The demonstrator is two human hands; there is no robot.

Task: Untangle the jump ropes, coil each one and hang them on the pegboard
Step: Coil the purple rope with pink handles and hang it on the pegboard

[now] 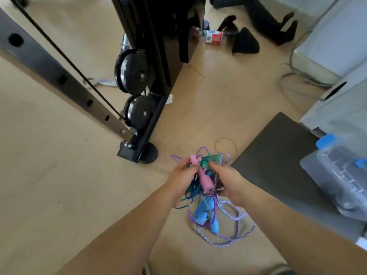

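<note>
— Ropes [204, 183]: where are they?
— Bunched between my hands, above the floor [59, 175], just left of the grey mat [278, 155].
— Your grip?
— My left hand [181, 175] pinches them beside the pink handle [204, 179]. My right hand [228, 179] is curled round the bunch's right side. Blue handles [206, 217] and a purple-and-white cord [234, 221] dangle nearer me in loose loops.

The jump ropes [205, 197] bunch between the left hand [181, 175] and right hand [228, 179] above the floor [59, 175]; cable machine [139, 86] behind-left, mat [278, 155] right.
</note>
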